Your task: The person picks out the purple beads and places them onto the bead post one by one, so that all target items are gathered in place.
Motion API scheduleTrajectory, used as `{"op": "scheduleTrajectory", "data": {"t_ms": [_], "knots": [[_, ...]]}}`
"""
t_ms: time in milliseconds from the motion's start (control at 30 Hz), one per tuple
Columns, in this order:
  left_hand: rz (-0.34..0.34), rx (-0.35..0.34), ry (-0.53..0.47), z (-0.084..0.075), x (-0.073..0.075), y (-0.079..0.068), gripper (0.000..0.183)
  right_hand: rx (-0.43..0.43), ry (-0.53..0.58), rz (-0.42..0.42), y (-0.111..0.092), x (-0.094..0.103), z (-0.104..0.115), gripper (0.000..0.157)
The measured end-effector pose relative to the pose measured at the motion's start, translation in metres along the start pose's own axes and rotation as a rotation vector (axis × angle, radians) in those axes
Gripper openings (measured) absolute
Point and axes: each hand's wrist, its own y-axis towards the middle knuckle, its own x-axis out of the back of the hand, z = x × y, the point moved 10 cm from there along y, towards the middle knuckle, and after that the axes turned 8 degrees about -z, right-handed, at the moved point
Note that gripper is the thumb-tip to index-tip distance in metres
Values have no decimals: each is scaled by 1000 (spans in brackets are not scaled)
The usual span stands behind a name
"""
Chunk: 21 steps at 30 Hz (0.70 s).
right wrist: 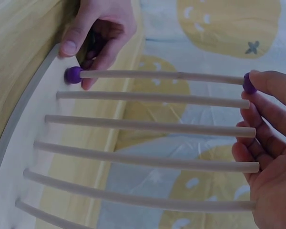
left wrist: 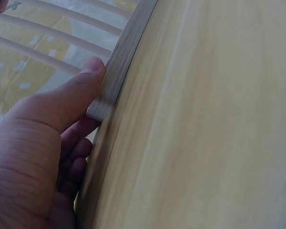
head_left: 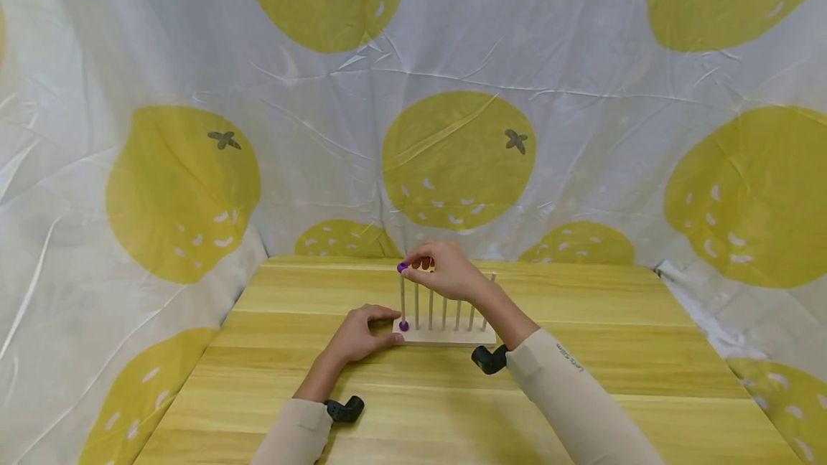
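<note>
A pale wooden peg stand [head_left: 446, 336] with a row of several upright dowels stands on the table. My left hand [head_left: 357, 336] holds its left end, with the thumb [left wrist: 88, 76] against the front of the base and the fingers round the end and behind. One purple bead [right wrist: 73, 75] sits at the foot of the leftmost dowel [right wrist: 157, 75]. At the top of that same dowel, my right hand [head_left: 450, 273] pinches a second purple bead [right wrist: 249, 83] between thumb and index finger. The other right fingers curl beside the neighbouring dowel tops; the dowels in view there carry no beads.
The wood-grain table [head_left: 413, 393] extends on all sides of the stand. Behind it hangs a pale cloth [head_left: 581, 163] printed with yellow fruit. Each wrist bears a black device, such as the one [head_left: 489, 359] at the right sleeve.
</note>
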Motion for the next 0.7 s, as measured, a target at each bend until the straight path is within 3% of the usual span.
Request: {"op": "scheduleTrajectory", "data": {"t_ms": [700], "knots": [[2, -13, -13, 2, 1, 2, 48, -32, 32, 3, -5, 4, -1, 26]]}}
